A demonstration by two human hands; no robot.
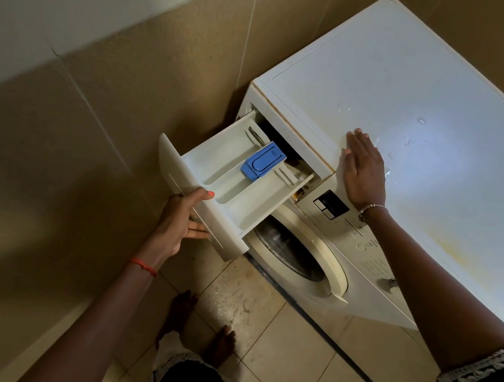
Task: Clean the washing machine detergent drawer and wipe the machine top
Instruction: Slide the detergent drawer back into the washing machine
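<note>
Out toward eight o'clock, gripping the long white plastic detergent drawer [216, 168] lengthwise with left hand [180, 222], resting straight-fingered right hand [363, 172] on smooth machine top [425, 86].

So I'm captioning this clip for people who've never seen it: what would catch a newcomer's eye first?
The detergent drawer pulled far out of the white washing machine, its front gripped by the left hand. A bright blue insert stands out in the drawer, and the right hand lies flat on the machine's top.
</note>
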